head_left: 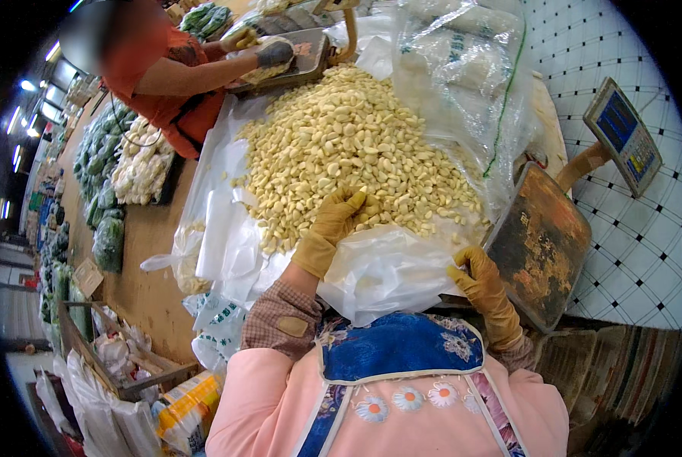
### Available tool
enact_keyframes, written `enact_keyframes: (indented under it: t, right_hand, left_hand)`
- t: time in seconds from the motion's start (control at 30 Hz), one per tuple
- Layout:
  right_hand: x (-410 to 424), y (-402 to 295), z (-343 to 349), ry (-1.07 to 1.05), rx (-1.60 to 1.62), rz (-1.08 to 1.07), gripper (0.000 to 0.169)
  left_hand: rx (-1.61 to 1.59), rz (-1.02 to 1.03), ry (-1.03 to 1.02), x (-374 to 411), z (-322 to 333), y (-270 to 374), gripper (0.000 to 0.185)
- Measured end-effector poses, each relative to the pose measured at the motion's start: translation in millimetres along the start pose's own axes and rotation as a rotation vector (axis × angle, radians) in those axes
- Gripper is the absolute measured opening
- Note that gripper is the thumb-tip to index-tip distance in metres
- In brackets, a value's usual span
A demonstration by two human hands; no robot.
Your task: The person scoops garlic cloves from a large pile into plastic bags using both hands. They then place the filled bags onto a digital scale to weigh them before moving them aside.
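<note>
A large heap of pale yellow peeled garlic cloves (pixel 341 137) lies on the plastic-covered table before me. My left hand (pixel 336 214), in a yellow rubber glove, is at the near edge of the heap. Its fingers are pinched together, and one pale clove (pixel 364 189) shows at their tips. Between my hands a translucent plastic bag (pixel 389 268) lies spread toward my chest, largely flat. My right hand (pixel 478 277), gloved alike, has the bag's right edge between thumb and fingers. The bag's opening cannot be made out clearly.
A stained scale platform (pixel 538 245) with a raised display (pixel 624 137) stands close on my right. Filled clear bags (pixel 461 63) are piled behind the heap. At far left, a co-worker in orange (pixel 169 85) handles a bag on another scale (pixel 309 51). A wooden crate (pixel 129 377) sits lower left.
</note>
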State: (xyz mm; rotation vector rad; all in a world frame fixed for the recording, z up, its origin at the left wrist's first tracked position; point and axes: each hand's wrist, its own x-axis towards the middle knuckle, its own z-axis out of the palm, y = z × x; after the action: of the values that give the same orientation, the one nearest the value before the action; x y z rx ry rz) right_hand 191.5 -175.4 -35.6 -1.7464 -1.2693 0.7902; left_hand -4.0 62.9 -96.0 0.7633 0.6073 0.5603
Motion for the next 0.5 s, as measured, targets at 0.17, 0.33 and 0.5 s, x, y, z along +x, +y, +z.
enact_keyframes:
  t: [0.17,0.33,0.5]
  right_hand:
    - [16,0,10,0.028,0.106,-0.016,0.016]
    - [32,-23,22,0.008,0.073,-0.001,0.014]
    - [58,-49,19,0.195,-0.339,-0.596,0.016]
  left_hand:
    - [0.294,0.081,0.176,-17,-24,3,0.04]
    - [1.348,0.621,0.121,-72,50,29,0.048]
    - [1.757,0.543,-0.078,-66,85,29,0.027]
